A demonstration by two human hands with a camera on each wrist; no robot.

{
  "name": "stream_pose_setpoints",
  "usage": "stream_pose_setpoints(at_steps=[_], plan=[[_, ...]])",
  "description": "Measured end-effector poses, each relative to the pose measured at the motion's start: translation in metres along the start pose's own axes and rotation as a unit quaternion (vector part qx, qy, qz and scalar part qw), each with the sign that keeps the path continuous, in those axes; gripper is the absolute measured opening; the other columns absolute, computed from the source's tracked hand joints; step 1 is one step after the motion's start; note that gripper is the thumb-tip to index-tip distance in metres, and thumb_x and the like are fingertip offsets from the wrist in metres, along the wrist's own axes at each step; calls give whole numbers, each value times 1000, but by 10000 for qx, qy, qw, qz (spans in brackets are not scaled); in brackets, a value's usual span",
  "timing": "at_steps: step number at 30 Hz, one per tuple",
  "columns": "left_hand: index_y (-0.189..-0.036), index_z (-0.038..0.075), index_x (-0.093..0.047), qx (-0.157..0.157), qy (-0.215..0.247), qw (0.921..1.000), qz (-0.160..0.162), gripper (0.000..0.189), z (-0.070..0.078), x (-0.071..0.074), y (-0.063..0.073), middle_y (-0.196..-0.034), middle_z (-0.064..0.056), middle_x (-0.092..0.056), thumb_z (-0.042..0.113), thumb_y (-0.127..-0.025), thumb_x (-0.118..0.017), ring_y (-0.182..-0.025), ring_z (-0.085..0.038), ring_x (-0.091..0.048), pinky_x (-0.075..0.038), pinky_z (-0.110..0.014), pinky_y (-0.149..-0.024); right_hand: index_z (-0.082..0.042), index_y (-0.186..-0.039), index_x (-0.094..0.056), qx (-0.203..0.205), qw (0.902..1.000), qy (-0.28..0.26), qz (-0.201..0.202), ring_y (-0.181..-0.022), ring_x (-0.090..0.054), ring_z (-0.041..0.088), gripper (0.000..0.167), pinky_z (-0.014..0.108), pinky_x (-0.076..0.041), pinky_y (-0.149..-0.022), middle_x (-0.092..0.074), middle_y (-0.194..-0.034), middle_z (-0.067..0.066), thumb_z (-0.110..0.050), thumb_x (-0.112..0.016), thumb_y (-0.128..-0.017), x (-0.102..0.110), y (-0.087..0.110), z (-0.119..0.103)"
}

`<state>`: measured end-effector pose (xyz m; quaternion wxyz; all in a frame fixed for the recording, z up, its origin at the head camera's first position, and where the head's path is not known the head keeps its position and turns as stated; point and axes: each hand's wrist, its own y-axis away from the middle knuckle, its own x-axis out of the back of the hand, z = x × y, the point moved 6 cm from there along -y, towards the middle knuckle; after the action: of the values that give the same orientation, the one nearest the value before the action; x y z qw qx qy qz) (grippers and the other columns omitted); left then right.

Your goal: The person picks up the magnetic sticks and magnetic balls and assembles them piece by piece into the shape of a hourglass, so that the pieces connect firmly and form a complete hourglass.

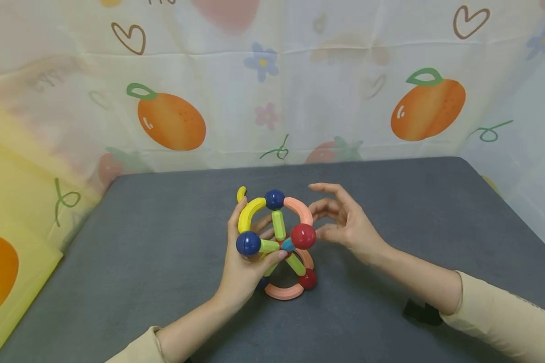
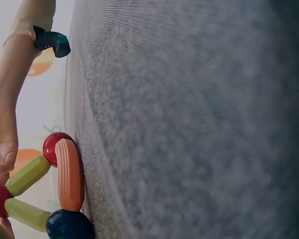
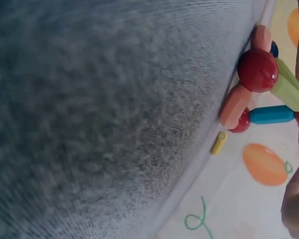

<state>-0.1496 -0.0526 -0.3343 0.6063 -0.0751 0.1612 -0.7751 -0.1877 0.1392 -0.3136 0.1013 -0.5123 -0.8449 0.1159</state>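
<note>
My left hand (image 1: 242, 264) grips a toy built of magnetic rods and balls, its thumb across the front near the central red ball and other fingers behind. Green straight rods (image 1: 278, 225) and a blue rod (image 3: 271, 114) radiate from the middle. Around the outside run a yellow curved rod (image 1: 251, 214) and pink curved rods (image 1: 285, 292), joined by dark blue balls (image 1: 248, 243) and red balls (image 1: 303, 236). My right hand (image 1: 351, 224) is just right of the toy, fingers loosely bent and spread, thumb tip close by the upper right red ball. It holds nothing.
A loose yellow curved piece (image 1: 241, 193) lies on the dark grey table (image 1: 163, 242) behind my left hand. A printed cloth (image 1: 227, 101) with oranges and hearts hangs along the table's back edge. Yellow cloth (image 1: 22, 201) borders the left side. A black wrist device (image 1: 421, 312) sits at my right sleeve.
</note>
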Motion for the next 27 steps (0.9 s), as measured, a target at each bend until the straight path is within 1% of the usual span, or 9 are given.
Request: stream_pose_setpoints(at_steps=[3, 8, 10, 12, 14, 17, 22, 24, 27], plan=[[-157, 27, -4, 22, -4, 10000, -49, 106, 3, 0, 1, -153, -22, -40, -2, -83, -75, -130, -10, -58, -54, -28, -97, -15, -147, -35, -314, 9991, 49, -272, -101, -63, 11, 77, 33, -61, -79, -64, -109, -4, 4, -72, -83, -7, 3, 5], [-158, 28, -6, 60, 99, 9999, -88, 105, 10, 1, 3, -155, -21, -37, 0, -83, -75, -130, -7, -58, -52, -26, -101, -15, -149, -31, -908, 9949, -15, -428, -101, -69, 14, 83, 36, -61, -81, -60, -123, 14, 4, -74, -81, -18, 4, 12], [-158, 28, -6, 80, 134, 9998, -128, 105, 12, 0, 3, -156, -20, -36, 1, -84, -75, -130, -8, -57, -51, -25, -103, -15, -150, -30, -966, 9943, 12, -461, -105, -69, 14, 85, 35, -61, -83, -57, -132, 21, 2, -76, -80, -20, 3, 13], [-158, 28, -5, 114, 163, 9996, -189, 105, 12, 0, 4, -157, -21, -35, 2, -84, -75, -131, -8, -56, -50, -25, -104, -16, -150, -30, -985, 9939, 30, -501, -107, -67, 12, 87, 33, -60, -86, -56, -134, 23, 0, -78, -79, -22, 3, 14], [-158, 28, -4, 160, 207, 9994, -225, 105, 12, 0, 5, -158, -21, -33, 1, -85, -74, -132, -8, -56, -49, -24, -106, -16, -151, -31, -971, 9938, 63, -530, -111, -65, 9, 88, 30, -59, -89, -56, -137, 23, -3, -79, -79, -23, 2, 15], [-158, 27, -3, 221, 310, 9989, -276, 104, 11, 0, 6, -159, -21, -32, 1, -85, -73, -134, -8, -53, -47, -23, -107, -14, -150, -32, -957, 9937, 25, -587, -112, -65, 11, 88, 29, -58, -92, -55, -137, 23, -3, -80, -78, -27, -1, 16], [-158, 25, -6, 174, 493, 9978, -416, 98, 13, 1, 8, -159, -19, -33, 6, -87, -71, -140, -10, -48, -43, -24, -111, -15, -149, -33, -1081, 9927, 59, -535, -114, -65, 17, 88, 32, -59, -89, -55, -138, 20, -2, -81, -76, -30, -4, 17], [-157, 23, -8, 146, 540, 9973, -485, 88, 15, 2, 9, -159, -18, -34, 10, -90, -64, -142, -12, -46, -41, -24, -113, -16, -149, -34, -1192, 9914, 82, -542, -113, -66, 21, 88, 35, -61, -84, -55, -138, 19, -3, -82, -76, -32, -5, 18], [-155, 19, -13, 117, 619, 9965, -549, 70, 18, 2, 10, -158, -14, -36, 15, -94, -47, -144, -13, -43, -35, -24, -117, -18, -149, -34, -1370, 9890, 86, -551, -114, -66, 22, 90, 38, -61, -85, -56, -139, 17, -5, -83, -76, -34, -8, 19]])
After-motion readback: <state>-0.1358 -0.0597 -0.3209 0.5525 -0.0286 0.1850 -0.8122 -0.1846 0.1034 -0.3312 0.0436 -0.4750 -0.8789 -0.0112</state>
